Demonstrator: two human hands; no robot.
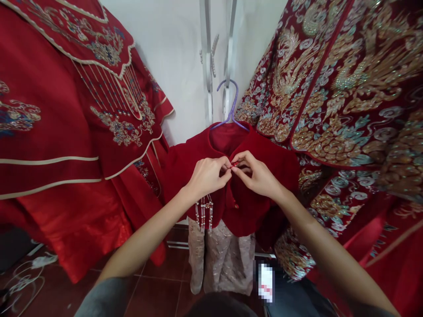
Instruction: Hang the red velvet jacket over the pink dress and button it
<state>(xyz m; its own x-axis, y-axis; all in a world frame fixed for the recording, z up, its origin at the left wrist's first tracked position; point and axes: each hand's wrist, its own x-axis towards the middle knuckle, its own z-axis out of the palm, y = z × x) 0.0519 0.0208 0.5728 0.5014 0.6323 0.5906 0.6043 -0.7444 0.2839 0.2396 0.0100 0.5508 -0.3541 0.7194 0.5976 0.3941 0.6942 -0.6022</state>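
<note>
A short dark-red velvet jacket (185, 163) hangs in front of me on a purple hanger (234, 103). At its front opening, just below the collar, my left hand (211, 176) and my right hand (254, 174) meet. Both pinch a small red button fastening (234, 165) between thumb and fingertips. Whether its two halves are joined I cannot tell. Lower on the front edge sits another small fastening (235, 206). Strings of beads (204, 211) dangle from the jacket under my left wrist.
Red embroidered garments (125, 97) hang on the left, and a gold-embroidered one (330, 88) on the right. White metal bars (206, 53) stand behind the hanger. Beige shiny fabric (221, 255) hangs below the jacket. White cables (29, 273) lie on the tiled floor (158, 290).
</note>
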